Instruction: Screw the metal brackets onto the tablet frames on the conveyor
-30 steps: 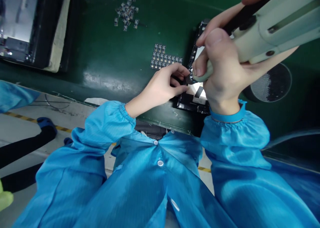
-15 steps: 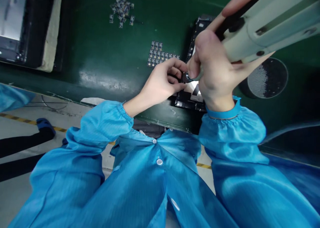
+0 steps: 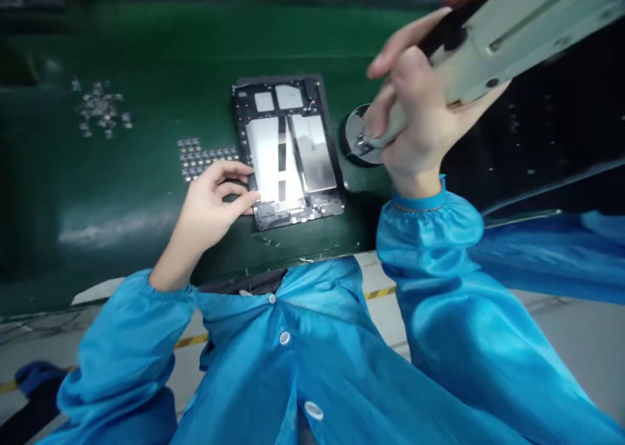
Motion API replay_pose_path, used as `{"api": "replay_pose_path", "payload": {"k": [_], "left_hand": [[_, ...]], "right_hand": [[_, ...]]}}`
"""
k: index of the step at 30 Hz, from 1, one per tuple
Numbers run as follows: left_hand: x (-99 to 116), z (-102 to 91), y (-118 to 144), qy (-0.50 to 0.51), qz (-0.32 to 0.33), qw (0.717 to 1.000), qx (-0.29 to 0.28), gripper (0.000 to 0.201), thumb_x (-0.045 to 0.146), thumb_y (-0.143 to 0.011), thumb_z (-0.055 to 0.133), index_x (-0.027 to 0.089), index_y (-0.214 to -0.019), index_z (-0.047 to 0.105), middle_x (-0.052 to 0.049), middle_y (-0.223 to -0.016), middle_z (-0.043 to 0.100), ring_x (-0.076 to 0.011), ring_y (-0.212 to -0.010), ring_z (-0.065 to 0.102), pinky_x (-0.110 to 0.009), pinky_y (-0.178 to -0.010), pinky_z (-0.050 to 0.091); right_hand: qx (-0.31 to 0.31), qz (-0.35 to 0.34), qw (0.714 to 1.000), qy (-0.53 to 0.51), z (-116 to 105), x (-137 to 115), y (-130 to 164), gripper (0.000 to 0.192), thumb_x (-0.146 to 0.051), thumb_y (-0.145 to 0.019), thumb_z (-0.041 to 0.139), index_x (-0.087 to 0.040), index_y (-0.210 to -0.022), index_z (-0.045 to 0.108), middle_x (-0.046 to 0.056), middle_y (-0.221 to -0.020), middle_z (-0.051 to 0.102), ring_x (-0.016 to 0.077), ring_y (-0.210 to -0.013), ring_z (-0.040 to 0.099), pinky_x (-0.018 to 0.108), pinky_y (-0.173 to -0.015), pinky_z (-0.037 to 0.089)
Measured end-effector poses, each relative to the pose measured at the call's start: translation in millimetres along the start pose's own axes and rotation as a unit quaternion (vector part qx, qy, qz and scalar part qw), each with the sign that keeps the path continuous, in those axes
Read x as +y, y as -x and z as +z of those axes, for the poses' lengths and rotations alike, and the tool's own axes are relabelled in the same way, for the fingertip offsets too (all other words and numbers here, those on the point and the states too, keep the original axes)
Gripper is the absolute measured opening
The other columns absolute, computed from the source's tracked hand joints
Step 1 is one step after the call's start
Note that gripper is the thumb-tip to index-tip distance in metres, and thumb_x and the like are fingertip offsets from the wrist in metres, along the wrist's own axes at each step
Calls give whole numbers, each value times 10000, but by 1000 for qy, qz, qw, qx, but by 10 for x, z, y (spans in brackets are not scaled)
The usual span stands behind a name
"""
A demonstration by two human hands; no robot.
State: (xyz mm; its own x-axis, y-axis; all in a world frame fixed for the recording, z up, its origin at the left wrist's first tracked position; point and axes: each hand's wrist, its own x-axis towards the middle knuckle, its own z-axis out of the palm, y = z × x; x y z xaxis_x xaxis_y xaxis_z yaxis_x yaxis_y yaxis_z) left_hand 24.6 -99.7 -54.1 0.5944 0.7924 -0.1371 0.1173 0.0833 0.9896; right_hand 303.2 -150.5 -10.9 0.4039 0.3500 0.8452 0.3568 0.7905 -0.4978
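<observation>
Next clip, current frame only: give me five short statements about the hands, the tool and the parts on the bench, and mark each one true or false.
1. The right hand grips a pale powered screwdriver. True.
2. The screwdriver's tip is pressed into the middle of the tablet frame. False: the tip hangs over a round dish to the right of the frame.
3. The left hand touches the frame's lower left edge. True.
4. The bench mat is red. False: it is dark green.
5. A loose heap of small parts lies right of the frame. False: it lies far to its left, beyond a flat grid of small parts.
</observation>
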Motion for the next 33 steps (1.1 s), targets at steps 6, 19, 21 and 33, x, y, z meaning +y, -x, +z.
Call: {"api": "replay_pose_path", "payload": {"k": [6, 19, 21, 33], "left_hand": [[127, -16, 21, -51, -24, 998, 6, 361, 222, -761, 1014, 182, -1058, 812, -82, -1204, 769, -162, -876, 769, -242, -705, 766], [230, -17, 68, -65, 3, 998, 26, 367, 54, -721, 971, 181, -1051, 869, -30, -1100, 790, -131, -861, 796, -173, -722, 762], [240, -8, 71, -69, 6, 997, 30, 363, 67, -719, 973, 184, -1048, 875, -35, -1096, 793, -139, -862, 796, -180, -707, 763], [278, 0, 84, -59, -37, 997, 20, 411, 63, -732, 1029, 300, -1043, 901, 6, -1117, 795, -161, -900, 764, -237, -698, 777]], "right_hand": [[79, 53, 991, 92, -875, 157, 84, 440, -498, -1006, 828, -258, -1230, 534, -46, -898, 642, -10, -428, 280, 209, -353, 109], [71, 66, 993, 68, -801, 256, 149, 506, -598, -938, 837, -250, -1167, 551, -27, -900, 627, 21, -491, 414, 231, -344, 142], [76, 73, 992, 68, -790, 261, 162, 537, -612, -931, 846, -248, -1178, 536, -21, -995, 646, 4, -495, 403, 232, -347, 146], [49, 114, 988, 96, -797, 170, 220, 662, -760, -929, 801, -270, -1186, 438, -55, -751, 435, 47, -470, 214, 339, -452, 128]]}}
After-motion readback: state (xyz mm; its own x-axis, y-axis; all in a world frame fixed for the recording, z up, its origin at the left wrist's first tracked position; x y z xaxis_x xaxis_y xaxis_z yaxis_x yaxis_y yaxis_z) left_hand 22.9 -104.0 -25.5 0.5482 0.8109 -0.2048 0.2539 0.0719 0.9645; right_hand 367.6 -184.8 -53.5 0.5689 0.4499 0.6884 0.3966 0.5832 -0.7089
